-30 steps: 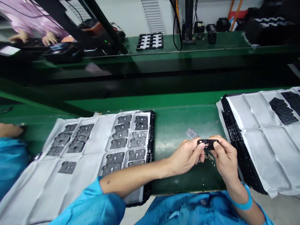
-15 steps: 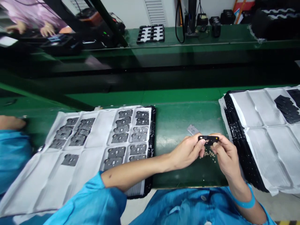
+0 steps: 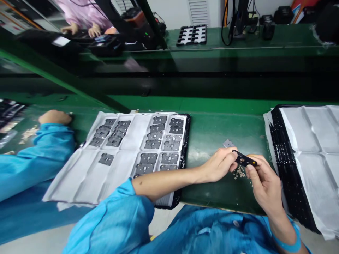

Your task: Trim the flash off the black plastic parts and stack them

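Both my hands grip one small black flat part (image 3: 245, 159) above the green bench. My left hand (image 3: 221, 164) pinches its left end, and my right hand (image 3: 265, 183) pinches its right end from below. A little heap of tiny pale bits (image 3: 240, 172) lies on the bench right under the part. Just beyond my left fingers rests a small grey metal plate (image 3: 228, 143).
A black tray (image 3: 182, 155) lined with white sheet holds several grey plates at my left. A stack of black trays (image 3: 284, 165) under white sheet stands at my right. A co-worker's blue sleeve (image 3: 34, 155) lies at far left. Another person's hands (image 3: 79, 28) work behind.
The view has swung to the left, so both trays sit further right in the picture. The black part is now tilted, its right end lower. My hands still hold it.
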`<state>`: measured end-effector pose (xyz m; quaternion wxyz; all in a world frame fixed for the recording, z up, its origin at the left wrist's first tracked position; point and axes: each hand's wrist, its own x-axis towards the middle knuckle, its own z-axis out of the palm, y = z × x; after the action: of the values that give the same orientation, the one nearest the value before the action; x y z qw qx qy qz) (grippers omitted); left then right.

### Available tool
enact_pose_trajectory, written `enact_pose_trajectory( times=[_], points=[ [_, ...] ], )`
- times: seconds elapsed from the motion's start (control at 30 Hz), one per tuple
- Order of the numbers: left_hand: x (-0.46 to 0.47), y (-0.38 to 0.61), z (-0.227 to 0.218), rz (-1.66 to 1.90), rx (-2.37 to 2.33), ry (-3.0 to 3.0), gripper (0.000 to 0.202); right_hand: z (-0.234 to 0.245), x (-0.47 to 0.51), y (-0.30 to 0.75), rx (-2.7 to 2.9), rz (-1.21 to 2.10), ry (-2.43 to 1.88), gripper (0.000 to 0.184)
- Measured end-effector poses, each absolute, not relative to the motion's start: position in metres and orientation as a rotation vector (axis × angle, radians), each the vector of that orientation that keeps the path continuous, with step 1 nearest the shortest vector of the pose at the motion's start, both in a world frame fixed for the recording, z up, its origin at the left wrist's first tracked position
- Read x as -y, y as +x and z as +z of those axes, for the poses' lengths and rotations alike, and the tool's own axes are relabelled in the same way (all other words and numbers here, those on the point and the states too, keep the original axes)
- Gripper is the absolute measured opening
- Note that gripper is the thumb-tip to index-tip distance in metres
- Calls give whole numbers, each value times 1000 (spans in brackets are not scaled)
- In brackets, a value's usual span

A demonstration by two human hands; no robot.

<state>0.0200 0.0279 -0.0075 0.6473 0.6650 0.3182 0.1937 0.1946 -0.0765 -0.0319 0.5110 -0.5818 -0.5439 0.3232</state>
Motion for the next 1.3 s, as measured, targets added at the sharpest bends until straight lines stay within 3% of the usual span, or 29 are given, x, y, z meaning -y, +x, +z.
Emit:
enact_pose_trajectory(
  times=[0.43,0.7,1.1,1.3],
  points=[
    [-24,19,-18,470,-761,1544,19,-39,79,196,1303,813,-1406,16],
    [-26,18,-15,467,-752,1507,32,-41,80,197,1334,787,-1405,16],
    [-24,18,-23,454,-779,1507,20,-46,80,198,1359,734,-1397,18],
    [-23,17,-18,449,-787,1486,28,-46,80,198,1379,733,-1386,19]
  ],
)
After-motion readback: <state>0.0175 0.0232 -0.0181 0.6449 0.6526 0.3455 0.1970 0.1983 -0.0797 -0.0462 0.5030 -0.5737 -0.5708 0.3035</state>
